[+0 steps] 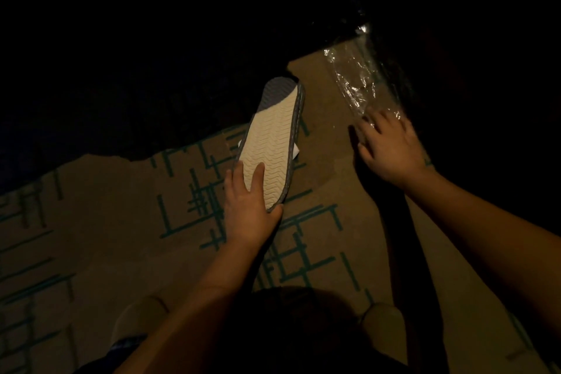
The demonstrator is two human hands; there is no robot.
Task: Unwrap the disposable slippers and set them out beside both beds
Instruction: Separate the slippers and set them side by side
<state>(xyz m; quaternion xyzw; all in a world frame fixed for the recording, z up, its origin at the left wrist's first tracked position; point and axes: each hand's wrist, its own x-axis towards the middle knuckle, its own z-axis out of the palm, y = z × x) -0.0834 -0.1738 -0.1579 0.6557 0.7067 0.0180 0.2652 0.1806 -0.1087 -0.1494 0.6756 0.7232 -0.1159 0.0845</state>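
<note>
Bare forearms, no sleeves showing; both hands (246, 206) without rings or gloves.

I see both bare forearms reaching fwd and down, L hand (249, 200) w/ fingers curled round the heel end of the slipper (271, 146), thumb at its edge, R hand (390, 150) further out, palm down, fingers spread and bent onto the clear wrapper (359, 82).

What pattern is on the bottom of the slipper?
Wavy zigzag ridges on a cream sole, edged in grey; head view.
</note>
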